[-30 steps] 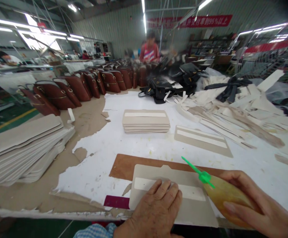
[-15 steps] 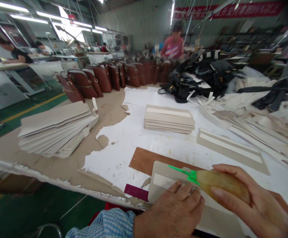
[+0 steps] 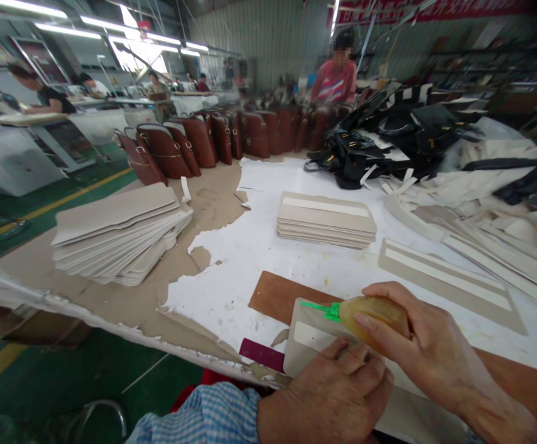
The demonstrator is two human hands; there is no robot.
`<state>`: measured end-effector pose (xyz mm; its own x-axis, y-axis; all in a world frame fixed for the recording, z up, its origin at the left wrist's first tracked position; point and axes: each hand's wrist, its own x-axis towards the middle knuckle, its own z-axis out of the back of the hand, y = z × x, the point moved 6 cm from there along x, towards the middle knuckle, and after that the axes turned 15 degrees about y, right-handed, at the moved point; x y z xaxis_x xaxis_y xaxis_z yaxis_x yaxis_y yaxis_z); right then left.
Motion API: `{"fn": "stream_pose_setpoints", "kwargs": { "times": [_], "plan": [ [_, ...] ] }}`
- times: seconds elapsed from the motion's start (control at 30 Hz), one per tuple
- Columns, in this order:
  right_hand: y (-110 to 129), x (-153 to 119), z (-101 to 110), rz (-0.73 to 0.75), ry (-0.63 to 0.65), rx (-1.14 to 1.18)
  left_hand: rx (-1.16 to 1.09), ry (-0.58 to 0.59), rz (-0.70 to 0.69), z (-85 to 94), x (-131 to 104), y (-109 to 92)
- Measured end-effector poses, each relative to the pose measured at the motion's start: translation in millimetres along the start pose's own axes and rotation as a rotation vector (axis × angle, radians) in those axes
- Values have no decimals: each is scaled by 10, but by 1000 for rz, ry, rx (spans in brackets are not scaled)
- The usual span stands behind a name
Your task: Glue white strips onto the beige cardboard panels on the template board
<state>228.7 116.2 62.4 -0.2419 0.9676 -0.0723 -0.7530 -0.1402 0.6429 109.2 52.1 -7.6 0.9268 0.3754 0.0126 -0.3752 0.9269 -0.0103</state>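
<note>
Evidently a pinned panel (image 3: 314, 319)

Left hand (image 3: 342, 391) lies flat across it, grasping nothing, apparently steadying it on the near tabletop (image 3: 231, 265); right hand (image 3: 428, 339) wraps its fingers round the bottle (image 3: 379, 312), nozzle (image 3: 332, 311) pointing left.

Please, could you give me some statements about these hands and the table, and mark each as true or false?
1. The left hand rests on the beige panel. True.
2. The right hand holds scissors. False: it holds a yellowish bottle with a green nozzle.
3. The fanned stack lies left of the neat stack. True.
4. The standing bags are white. False: they are brown.
5. The purple strip lies right of the beige panel. False: it lies left.
</note>
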Motion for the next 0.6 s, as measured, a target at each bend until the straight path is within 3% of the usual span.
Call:
{"fn": "stream_pose_setpoints", "kwargs": {
  "times": [0.13, 0.6],
  "plan": [
    [-45, 70, -44, 43, 64, -48, -1, 2, 3, -8, -1, -2],
    [-9, 191, -40, 65, 85, -100, -51, 20, -8, -55, 23, -5]
  ]
}}
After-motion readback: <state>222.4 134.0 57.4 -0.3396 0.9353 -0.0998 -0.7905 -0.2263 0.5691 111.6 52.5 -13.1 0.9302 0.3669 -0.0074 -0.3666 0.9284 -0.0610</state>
